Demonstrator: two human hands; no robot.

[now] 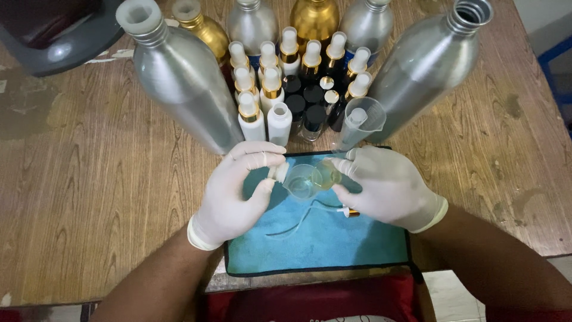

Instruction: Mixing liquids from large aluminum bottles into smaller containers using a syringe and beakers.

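Our left hand (229, 194), in a white latex glove, pinches a small white bottle (277, 172) between thumb and forefinger, tipped sideways with its mouth towards a small clear plastic beaker (302, 182); we judge the tilt brings the two openings close together. Our right hand (387, 188), gloved the same way, has its fingers (342, 164) curled round a small clear glass bottle of yellowish liquid (328, 175), tipped against the beaker's rim; the beaker seems to hold a little clear liquid at the bottom, though we cannot tell how much.

Both hands hover just above a blue cloth mat with a black edge (316, 244), which lies on the worn wooden bench (89, 179), probably to catch drips; a thin clear dip tube with a gold-collared pump end (333, 209) lies on the mat beneath the right hand.

Behind the mat stand two tall silver aluminium bottles (185, 83), both uncapped and flanking the cluster; what is in them is hidden. Between them crowd small white and black spray bottles with gold collars (274, 77), some capped in black; a clear measuring cup (363, 119) leans beside the right one, holding a white-topped piece. Further back stand more gold and silver metal bottles (313, 18).
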